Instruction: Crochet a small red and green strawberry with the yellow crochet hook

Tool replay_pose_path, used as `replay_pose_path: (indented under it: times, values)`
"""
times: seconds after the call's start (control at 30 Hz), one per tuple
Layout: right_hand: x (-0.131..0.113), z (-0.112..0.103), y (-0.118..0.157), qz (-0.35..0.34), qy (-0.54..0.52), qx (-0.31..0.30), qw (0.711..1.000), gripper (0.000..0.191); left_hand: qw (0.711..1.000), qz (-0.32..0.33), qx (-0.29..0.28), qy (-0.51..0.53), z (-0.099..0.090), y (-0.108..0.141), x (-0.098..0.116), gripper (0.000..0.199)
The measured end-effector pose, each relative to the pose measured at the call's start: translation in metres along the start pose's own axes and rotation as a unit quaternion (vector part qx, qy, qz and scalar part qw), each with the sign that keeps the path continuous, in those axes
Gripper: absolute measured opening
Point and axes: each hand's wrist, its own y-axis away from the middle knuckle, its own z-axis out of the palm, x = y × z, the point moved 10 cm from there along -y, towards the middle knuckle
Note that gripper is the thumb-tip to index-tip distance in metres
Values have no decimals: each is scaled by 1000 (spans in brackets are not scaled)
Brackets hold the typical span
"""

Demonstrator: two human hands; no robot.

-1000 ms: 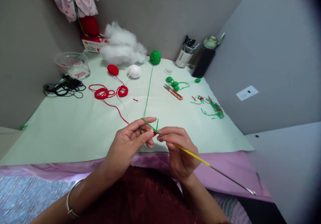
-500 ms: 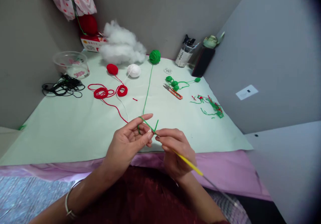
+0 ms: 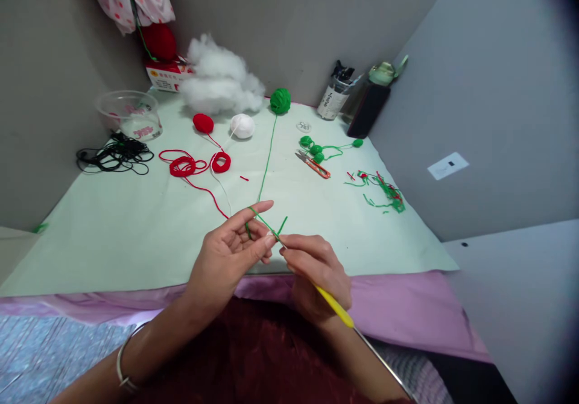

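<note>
A: Hands?
B: Brought together, fingertips almost touching. Yellow-handled hook (image 3: 335,304) is gripped in the right hand (image 3: 319,271); small white bit (image 3: 269,233) is pinched in the left hand (image 3: 226,253), shape can't be told.
A: Hook axis?
B: Slanted: working end aimed up-left at the bit, tail run down-right. Right hand's nearer.
A: Beyond?
B: Green yarn (image 3: 270,151) is draped over the left index finger, led forward to the green ball (image 3: 280,101).
</note>
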Motion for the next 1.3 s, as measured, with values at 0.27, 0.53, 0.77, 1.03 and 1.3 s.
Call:
replay_pose_path:
  times: [0.27,0.53,0.77,1.03,1.3]
  values:
    - [-11,3,-18,-1,-108,35,994,19,999,-13,-27,14,7,4,-5,50]
    - [-35,-3,0,-137,107,86,981,41,998,3,-22,59,13,7,-11,48]
    - [18,-4,-27,80,-187,69,977,8,999,16,-36,-37,6,-1,-1,42]
    - [28,0,-30,127,-266,53,954,8,989,-17,-137,-58,20,-8,4,42]
    - [33,-1,-30,158,-288,47,943,13,957,-97,-273,16,36,2,-10,44]
